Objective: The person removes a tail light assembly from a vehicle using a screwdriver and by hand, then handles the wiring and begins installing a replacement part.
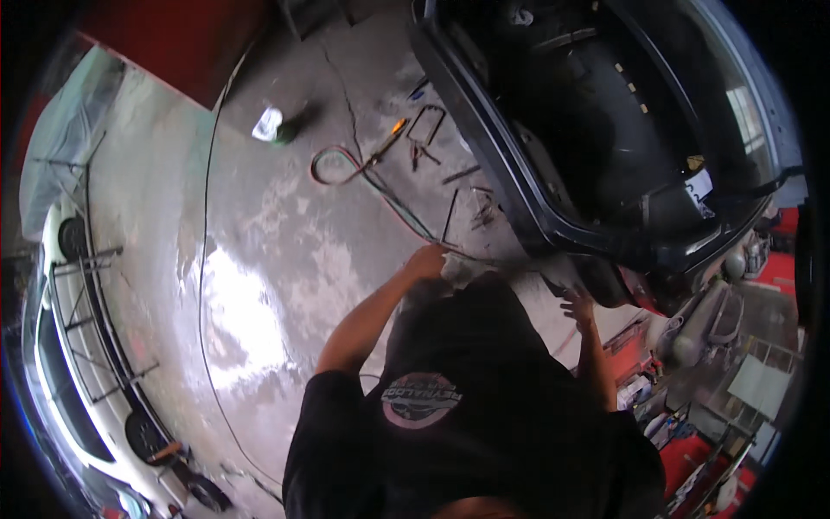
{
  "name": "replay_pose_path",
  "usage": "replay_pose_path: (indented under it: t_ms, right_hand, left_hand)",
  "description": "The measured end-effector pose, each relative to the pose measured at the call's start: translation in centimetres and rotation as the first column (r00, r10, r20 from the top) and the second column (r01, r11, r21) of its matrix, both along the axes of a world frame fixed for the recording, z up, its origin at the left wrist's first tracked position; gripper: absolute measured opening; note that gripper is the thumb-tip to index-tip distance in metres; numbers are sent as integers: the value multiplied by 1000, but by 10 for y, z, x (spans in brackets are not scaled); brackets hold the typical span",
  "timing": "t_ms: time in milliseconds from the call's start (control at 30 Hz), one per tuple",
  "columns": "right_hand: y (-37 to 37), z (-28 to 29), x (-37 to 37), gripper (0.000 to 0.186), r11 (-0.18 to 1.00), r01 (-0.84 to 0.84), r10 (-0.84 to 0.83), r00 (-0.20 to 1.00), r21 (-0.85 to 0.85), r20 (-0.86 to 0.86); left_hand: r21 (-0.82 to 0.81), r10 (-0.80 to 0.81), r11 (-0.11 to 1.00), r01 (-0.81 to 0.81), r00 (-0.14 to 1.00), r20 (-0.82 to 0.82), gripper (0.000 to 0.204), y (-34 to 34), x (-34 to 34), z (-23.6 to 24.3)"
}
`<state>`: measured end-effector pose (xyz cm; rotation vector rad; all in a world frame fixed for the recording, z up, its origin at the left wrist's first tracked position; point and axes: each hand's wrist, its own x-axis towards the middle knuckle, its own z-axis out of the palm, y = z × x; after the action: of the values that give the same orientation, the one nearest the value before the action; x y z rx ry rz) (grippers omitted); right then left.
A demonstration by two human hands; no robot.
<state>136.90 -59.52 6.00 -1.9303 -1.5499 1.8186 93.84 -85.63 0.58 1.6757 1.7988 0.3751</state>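
Observation:
My left hand (pixel 425 262) is low by my knee, close to a red and green twin hose (pixel 399 210) on the concrete floor. Its fingers are mostly hidden, so I cannot make out a grip. With fingers apart and holding nothing I can see, my right hand (pixel 578 309) is beside the rear corner of a dark car body (pixel 588 248). Whether it touches the panel is unclear. Ahead of my left hand lie thin metal bars (pixel 450 214), a large clamp (pixel 425 127) and a tool with an orange end (pixel 399 126).
A white and green container (pixel 270 126) stands on the floor near a red cabinet (pixel 177 43). One long dark cable (pixel 206 216) crosses the floor at left. Beyond it are a metal rack (pixel 93 320) and a white car (pixel 65 346). Red shelving with parts (pixel 692 467) is at right.

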Motion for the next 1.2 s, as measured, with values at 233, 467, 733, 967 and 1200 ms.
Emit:
replay_pose_path:
  t_ms: [233, 467, 733, 967, 1200]
  right_hand:
    - [-21, -17, -157, 46, 917, -397, 393, 915, 34, 89]
    - [17, -48, -293, 34, 776, -518, 548, 836, 361, 21]
    - [132, -23, -445, 31, 560, -378, 343, 916, 737, 210]
    - [186, -46, -464, 54, 492, -504, 231, 862, 710, 452]
    - [175, -21, -463, 70, 708, -491, 347, 868, 507, 356]
  left_hand:
    - [5, 95, 995, -95, 994, -53, 31, 1, -54, -32]
    - [47, 144, 987, -153, 977, 155, 29, 13, -151, -41]
    - [-9, 175, 984, -177, 977, -124, 17, -61, -325, -91]
    - [83, 253, 963, -256, 966, 48, 19, 50, -386, -55]
    - [-43, 319, 948, -317, 942, 99, 22, 297, -389, 30]
